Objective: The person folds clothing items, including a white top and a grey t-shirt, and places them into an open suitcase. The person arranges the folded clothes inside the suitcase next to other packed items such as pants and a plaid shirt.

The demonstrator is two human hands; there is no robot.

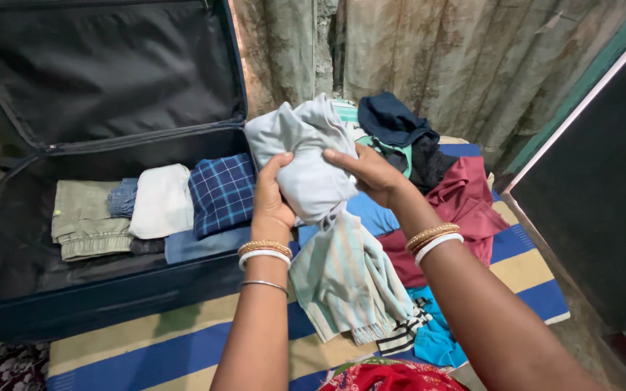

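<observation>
Both hands close on a pale grey garment (306, 163), lifted above the mat. The left hand (271, 203) pinches its near edge with the thumb on top, and the right hand (371, 174) presses the upper fold flat, so the bundle stays compact while its striped tail (345, 279) hangs loose. Behind lies a heap of unfolded clothes (429, 166), maroon, blue and dark. To the left an open suitcase (9, 246) holds folded pieces in a row, a checked shirt (220, 192) nearest. A striped mat (182, 340) covers the floor.
</observation>
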